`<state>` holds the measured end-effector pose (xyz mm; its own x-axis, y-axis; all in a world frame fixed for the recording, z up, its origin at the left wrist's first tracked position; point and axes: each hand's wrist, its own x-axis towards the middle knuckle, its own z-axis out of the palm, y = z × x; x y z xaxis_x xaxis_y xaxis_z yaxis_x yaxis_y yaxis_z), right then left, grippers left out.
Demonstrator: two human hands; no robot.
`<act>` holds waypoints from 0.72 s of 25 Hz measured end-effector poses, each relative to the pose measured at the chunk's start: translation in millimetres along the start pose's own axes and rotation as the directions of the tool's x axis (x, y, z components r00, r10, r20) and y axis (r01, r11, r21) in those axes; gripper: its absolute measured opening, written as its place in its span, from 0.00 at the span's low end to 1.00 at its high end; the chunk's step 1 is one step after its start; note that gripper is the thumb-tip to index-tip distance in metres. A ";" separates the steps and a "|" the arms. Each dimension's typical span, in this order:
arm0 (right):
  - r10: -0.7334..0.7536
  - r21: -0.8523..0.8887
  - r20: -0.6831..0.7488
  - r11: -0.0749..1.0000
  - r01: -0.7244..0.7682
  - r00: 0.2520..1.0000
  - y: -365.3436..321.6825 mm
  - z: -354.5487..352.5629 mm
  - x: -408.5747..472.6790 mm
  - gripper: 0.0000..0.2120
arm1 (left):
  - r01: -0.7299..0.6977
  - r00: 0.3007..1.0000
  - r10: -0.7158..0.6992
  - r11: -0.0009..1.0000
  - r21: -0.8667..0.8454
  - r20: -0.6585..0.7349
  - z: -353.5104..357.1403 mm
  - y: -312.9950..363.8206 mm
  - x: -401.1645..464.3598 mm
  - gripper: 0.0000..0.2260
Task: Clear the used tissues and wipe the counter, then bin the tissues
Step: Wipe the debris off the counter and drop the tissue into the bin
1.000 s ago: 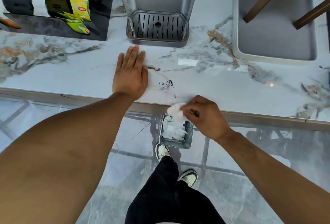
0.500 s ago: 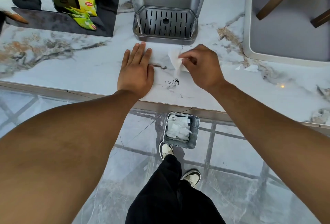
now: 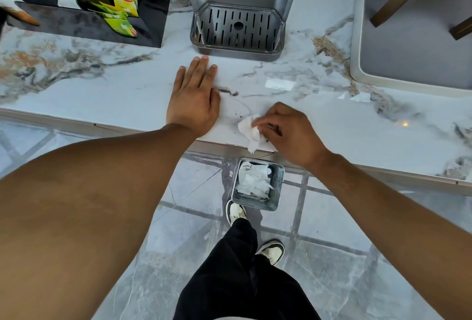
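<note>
Wiping the counter (image 3: 107, 95) edge with one tissue (image 3: 251, 131).

Right hand (image 3: 288, 133): fingers pinched on the crumpled tissue at the near edge, beside a few dark crumbs (image 3: 238, 114). Left hand (image 3: 194, 100): one, flat, fingers spread, palm on the counter to the left. Bin (image 3: 274, 184): one, on the floor below the edge, holding several white tissues.

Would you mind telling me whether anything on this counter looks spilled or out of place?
Yes: a few dark specks are scattered on the marble counter near its front edge, just left of the tissue pinched in the right hand. They look like spilled crumbs or grounds. Nothing else stands out.
</note>
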<state>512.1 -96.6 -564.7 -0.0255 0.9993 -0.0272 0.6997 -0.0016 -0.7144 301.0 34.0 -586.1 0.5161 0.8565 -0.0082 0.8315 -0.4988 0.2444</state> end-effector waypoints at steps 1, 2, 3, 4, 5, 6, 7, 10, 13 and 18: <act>0.016 0.001 0.006 1.000 -0.016 1.000 0.2 -2.5 -15.1 0.07 | 0.000 1.000 0.000 1.000 -0.004 -0.001 -0.3 -0.2 0.1 0.25; 0.023 0.000 0.029 1.000 -0.023 0.999 0.5 -5.8 -30.4 0.07 | 0.001 1.000 -0.001 1.000 -0.005 -0.001 -0.4 -0.1 0.1 0.25; 0.022 -0.012 0.077 1.000 -0.021 0.997 0.7 -9.0 -45.1 0.07 | 0.002 1.000 -0.002 1.000 -0.004 -0.001 -0.3 0.0 0.0 0.25; 0.021 -0.030 0.140 0.999 -0.017 0.990 0.3 -12.6 -58.2 0.07 | 0.002 1.000 -0.002 1.000 -0.003 -0.001 -0.2 0.2 0.2 0.25; 0.027 -0.042 0.195 0.999 -0.020 0.980 -0.9 -16.7 -68.7 0.07 | 0.003 1.000 -0.003 1.000 -0.004 -0.001 0.0 0.4 0.1 0.25; 0.038 -0.029 0.222 0.999 -0.032 0.974 -2.6 -20.8 -74.7 0.07 | 0.004 1.000 -0.004 1.000 -0.006 -0.001 0.2 0.3 0.2 0.25; 0.044 0.001 0.211 0.999 -0.045 0.976 -4.8 -25.1 -74.5 0.07 | 0.004 1.000 -0.004 1.000 -0.006 -0.001 0.3 0.1 0.1 0.25; 0.040 0.024 0.024 0.999 -0.040 0.999 -13.3 -30.0 -33.2 0.08 | 0.003 1.000 -0.003 1.000 -0.008 -0.003 0.2 -0.5 -0.3 0.25; 0.071 -0.028 -0.137 0.997 -0.076 0.988 -18.0 -20.6 44.0 0.08 | -0.007 1.000 0.007 1.000 -0.009 -0.004 -1.1 -1.0 -0.2 0.25; 0.115 -0.049 -0.180 0.991 -0.126 0.977 -23.7 18.4 106.4 0.09 | -0.015 1.000 0.015 1.000 -0.002 -0.012 -0.5 -0.8 -0.4 0.25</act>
<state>479.7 9.1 -563.4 0.1842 0.9827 0.0173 0.7317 -0.1254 -0.6700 300.0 34.1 -585.7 0.5257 0.8506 0.0074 0.8235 -0.5111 0.2464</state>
